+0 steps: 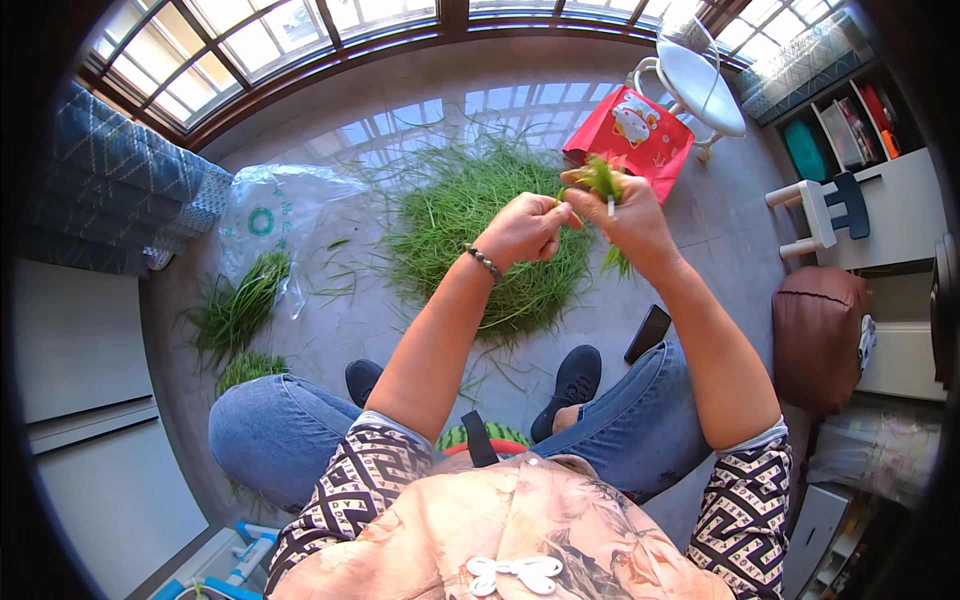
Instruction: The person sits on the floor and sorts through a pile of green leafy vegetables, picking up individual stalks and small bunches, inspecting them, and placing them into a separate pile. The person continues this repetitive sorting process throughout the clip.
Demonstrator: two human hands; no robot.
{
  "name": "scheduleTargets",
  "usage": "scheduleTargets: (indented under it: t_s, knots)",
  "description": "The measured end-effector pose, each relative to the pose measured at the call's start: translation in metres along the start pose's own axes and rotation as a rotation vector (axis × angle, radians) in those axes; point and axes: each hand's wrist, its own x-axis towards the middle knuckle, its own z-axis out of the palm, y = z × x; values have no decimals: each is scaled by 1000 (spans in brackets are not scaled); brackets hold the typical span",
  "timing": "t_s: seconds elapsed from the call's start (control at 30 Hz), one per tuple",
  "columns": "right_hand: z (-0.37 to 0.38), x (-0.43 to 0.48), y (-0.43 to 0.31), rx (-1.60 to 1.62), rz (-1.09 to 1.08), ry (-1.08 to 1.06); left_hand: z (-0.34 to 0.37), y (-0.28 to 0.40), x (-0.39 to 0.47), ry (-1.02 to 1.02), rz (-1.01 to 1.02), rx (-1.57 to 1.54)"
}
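Note:
My right hand (630, 217) grips a small bunch of thin, chive-like greens (601, 178); leaf ends hang below the palm and a pale end shows by the thumb. Close beside it, my left hand (525, 229), with a beaded bracelet on the wrist, pinches a bit of green stalk between thumb and forefinger. Both hands are raised over a large, loose heap of the same greens (450, 240) on the tiled floor. Neater bundles of greens (244, 307) lie to the left, one partly against a clear plastic bag (262, 210).
A red printed bag (660, 142) stands behind my right hand, by a white chair (701, 82). A dark phone (648, 334) lies near my right knee. To the right are a brown leather-like pouf (817, 337) and a small stool (814, 214). Loose strands litter the floor.

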Motion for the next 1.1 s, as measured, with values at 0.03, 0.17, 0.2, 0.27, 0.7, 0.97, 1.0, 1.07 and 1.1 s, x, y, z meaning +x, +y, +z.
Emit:
scheduleTargets:
  t_s: [0.03,0.17,0.2,0.27,0.7,0.97,1.0,1.07,1.1]
  knots:
    - [5,1,3,-2,-23,-37,2,3,-1,-35,-2,20]
    - [2,1,2,-31,152,-37,7,10,-6,-157,19,6]
    - [0,0,-1,98,137,33,7,10,-7,-156,24,-23]
    - [-10,2,-8,193,173,124,7,10,-6,-174,81,-113]
    - [-130,16,3,731,101,569,-32,-25,5,-48,163,-233]
    - [-146,18,5,1025,133,530,-38,-41,10,-59,104,-220]
    - [-146,17,4,1046,130,525,-39,-43,10,-42,98,-217]
    - [-145,16,3,1101,116,468,-40,-46,10,-11,78,-202]
    - [-145,16,3,1140,90,365,-41,-47,11,-4,76,-198]
